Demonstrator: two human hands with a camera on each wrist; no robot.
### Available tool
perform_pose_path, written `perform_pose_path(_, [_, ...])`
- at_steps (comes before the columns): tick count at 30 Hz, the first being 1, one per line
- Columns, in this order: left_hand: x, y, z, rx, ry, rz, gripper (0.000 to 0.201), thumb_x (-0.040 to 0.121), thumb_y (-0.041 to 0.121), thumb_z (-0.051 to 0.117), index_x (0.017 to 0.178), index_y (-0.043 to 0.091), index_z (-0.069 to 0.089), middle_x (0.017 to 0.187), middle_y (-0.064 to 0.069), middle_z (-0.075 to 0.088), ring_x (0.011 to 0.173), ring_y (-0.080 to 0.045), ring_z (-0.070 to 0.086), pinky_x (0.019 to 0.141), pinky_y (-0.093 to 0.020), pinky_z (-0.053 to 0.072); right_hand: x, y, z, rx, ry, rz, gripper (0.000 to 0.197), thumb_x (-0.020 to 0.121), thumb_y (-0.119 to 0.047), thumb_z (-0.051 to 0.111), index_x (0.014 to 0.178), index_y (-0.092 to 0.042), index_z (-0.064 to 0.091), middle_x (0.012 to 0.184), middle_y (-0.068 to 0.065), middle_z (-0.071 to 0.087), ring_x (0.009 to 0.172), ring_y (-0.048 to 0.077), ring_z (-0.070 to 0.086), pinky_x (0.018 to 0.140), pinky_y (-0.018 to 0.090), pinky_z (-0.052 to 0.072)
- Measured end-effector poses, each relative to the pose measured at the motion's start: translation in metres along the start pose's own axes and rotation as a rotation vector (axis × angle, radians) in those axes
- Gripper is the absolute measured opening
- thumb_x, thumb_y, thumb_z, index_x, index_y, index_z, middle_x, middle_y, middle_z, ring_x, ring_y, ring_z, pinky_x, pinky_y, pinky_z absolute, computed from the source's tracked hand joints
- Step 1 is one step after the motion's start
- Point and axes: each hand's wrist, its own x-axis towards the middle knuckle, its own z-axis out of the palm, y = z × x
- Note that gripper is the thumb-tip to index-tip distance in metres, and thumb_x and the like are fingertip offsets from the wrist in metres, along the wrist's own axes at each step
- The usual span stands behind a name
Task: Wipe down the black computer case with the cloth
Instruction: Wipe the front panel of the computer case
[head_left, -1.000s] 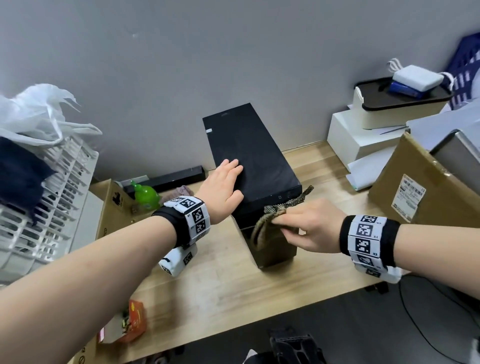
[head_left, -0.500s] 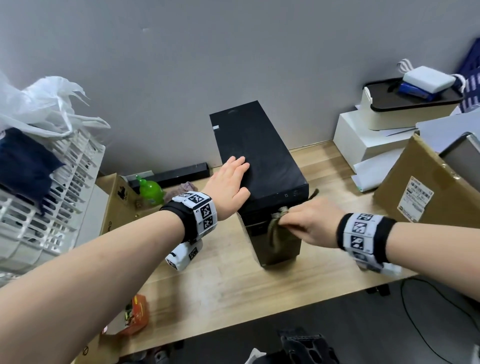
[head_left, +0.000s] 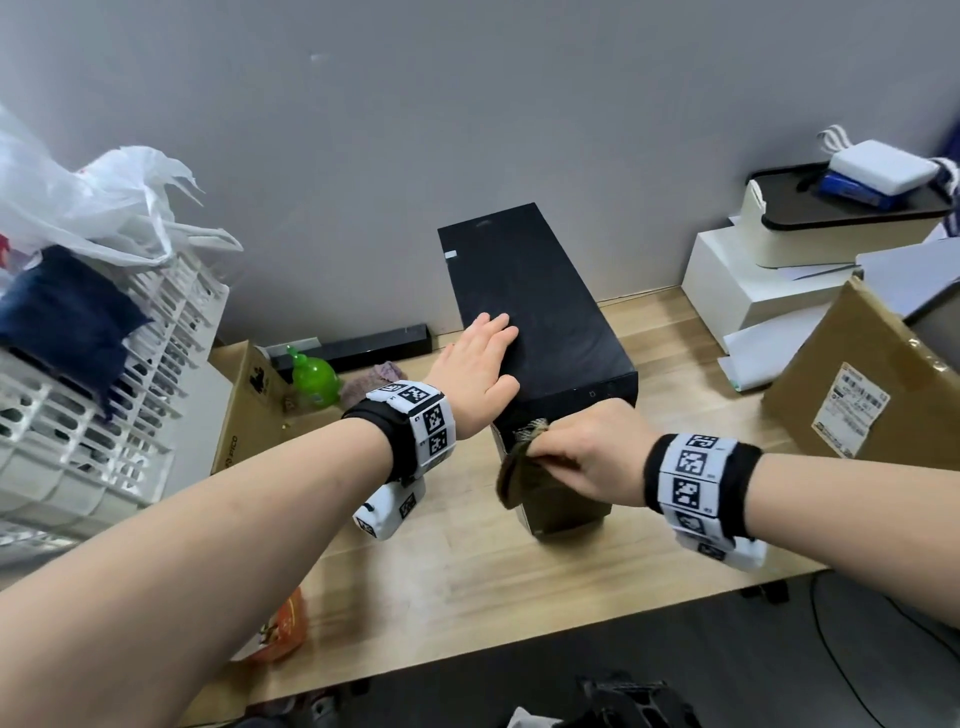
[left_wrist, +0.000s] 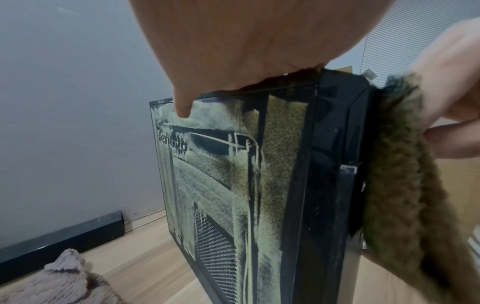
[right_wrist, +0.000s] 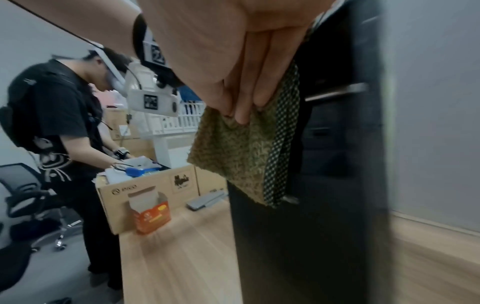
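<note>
Cloth (head_left: 511, 475) bunched in my right hand (head_left: 584, 457) against the upright front face of the computer case (head_left: 540, 322) on the desk (head_left: 467, 571) — left hand (head_left: 480, 376) flat on top, steadying. Remaining front panel runs downward, probably — blurred.

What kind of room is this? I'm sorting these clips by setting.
Probably an office or storeroom: a black computer case stands on a wooden desk among a cardboard box with a shipping label, and a mesh office chair sits behind.
</note>
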Motion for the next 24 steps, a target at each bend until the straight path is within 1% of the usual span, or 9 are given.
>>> perform_pose_path(2, [0.001, -0.001, 0.000, -0.002, -0.012, -0.004, 0.079, 0.080, 0.036, 0.026, 0.155, 0.015, 0.020, 0.166, 0.000, 0.009, 0.153, -0.017, -0.002, 0.122, -0.050, 0.014, 0.018, -0.018, 0.011, 0.013, 0.016, -0.002, 0.011, 0.081, -0.028, 0.058, 0.085, -0.027, 0.069, 0.069, -0.008, 0.065, 0.066, 0.016, 0.064, 0.052, 0.029, 0.049])
perform_pose_path(4, [0.001, -0.002, 0.001, -0.006, -0.025, -0.007, 0.079, 0.079, 0.036, 0.026, 0.156, 0.016, 0.020, 0.166, 0.000, 0.008, 0.153, -0.016, -0.003, 0.122, -0.050, 0.013, 0.023, -0.021, 0.012, 0.034, 0.010, 0.015, 0.012, 0.080, -0.029, 0.059, 0.087, -0.027, 0.070, 0.071, -0.008, 0.066, 0.067, 0.017, 0.065, 0.054, 0.031, 0.050])
perform_pose_path(8, [0.001, -0.001, -0.001, -0.014, -0.024, -0.016, 0.080, 0.079, 0.036, 0.026, 0.156, 0.015, 0.020, 0.166, 0.000, 0.008, 0.153, -0.017, -0.003, 0.122, -0.048, 0.012, -0.003, 0.009, -0.012, 0.123, 0.059, 0.136, 0.014, 0.075, -0.029, 0.065, 0.086, -0.027, 0.074, 0.076, -0.010, 0.073, 0.070, 0.012, 0.070, 0.061, 0.029, 0.055])
perform_pose_path(12, [0.001, 0.000, -0.001, -0.020, -0.031, -0.009, 0.079, 0.080, 0.036, 0.026, 0.156, 0.015, 0.019, 0.166, 0.000, 0.008, 0.153, -0.017, -0.004, 0.122, -0.049, 0.012, -0.025, 0.030, -0.033, 0.150, 0.072, 0.273, 0.011, 0.070, -0.026, 0.070, 0.080, -0.027, 0.074, 0.070, -0.013, 0.072, 0.063, 0.008, 0.068, 0.058, 0.028, 0.055])
perform_pose_path(14, [0.002, -0.001, 0.000, -0.035, -0.033, -0.004, 0.079, 0.080, 0.035, 0.026, 0.156, 0.015, 0.019, 0.166, 0.000, 0.008, 0.153, -0.017, -0.004, 0.122, -0.048, 0.012, -0.018, 0.020, -0.034, 0.126, 0.061, 0.270, 0.012, 0.070, -0.029, 0.067, 0.080, -0.028, 0.074, 0.068, -0.012, 0.071, 0.062, 0.010, 0.067, 0.057, 0.028, 0.055])
perform_pose_path(17, [0.004, -0.002, 0.000, -0.075, -0.040, -0.010, 0.078, 0.080, 0.033, 0.027, 0.156, 0.015, 0.020, 0.166, 0.001, 0.007, 0.153, -0.016, -0.005, 0.123, -0.047, 0.010, 0.009, -0.006, -0.024, 0.041, 0.039, 0.196, 0.014, 0.073, -0.033, 0.062, 0.082, -0.029, 0.071, 0.071, -0.011, 0.070, 0.066, 0.011, 0.066, 0.057, 0.026, 0.051])
perform_pose_path(19, [0.005, -0.001, -0.002, -0.104, -0.048, -0.028, 0.078, 0.080, 0.034, 0.026, 0.156, 0.015, 0.021, 0.166, 0.001, 0.008, 0.153, -0.016, -0.005, 0.123, -0.047, 0.009, 0.027, -0.020, -0.020, 0.018, 0.021, 0.183, 0.016, 0.074, -0.035, 0.058, 0.083, -0.029, 0.069, 0.072, -0.010, 0.069, 0.068, 0.011, 0.065, 0.058, 0.027, 0.049])
perform_pose_path(21, [0.005, 0.000, -0.003, -0.113, -0.061, -0.041, 0.079, 0.079, 0.034, 0.026, 0.155, 0.015, 0.021, 0.166, 0.002, 0.008, 0.153, -0.016, -0.005, 0.123, -0.046, 0.009, 0.032, -0.020, -0.020, 0.016, 0.034, 0.198, 0.019, 0.074, -0.037, 0.056, 0.084, -0.031, 0.070, 0.073, -0.011, 0.069, 0.070, 0.010, 0.065, 0.060, 0.027, 0.050])
perform_pose_path(24, [0.004, 0.000, -0.005, -0.091, -0.062, -0.050, 0.079, 0.079, 0.034, 0.026, 0.156, 0.015, 0.021, 0.166, 0.001, 0.008, 0.153, -0.016, -0.005, 0.123, -0.046, 0.009, 0.017, 0.002, -0.034, 0.044, 0.056, 0.232, 0.019, 0.073, -0.036, 0.059, 0.082, -0.029, 0.073, 0.076, -0.010, 0.070, 0.071, 0.013, 0.067, 0.062, 0.029, 0.054])
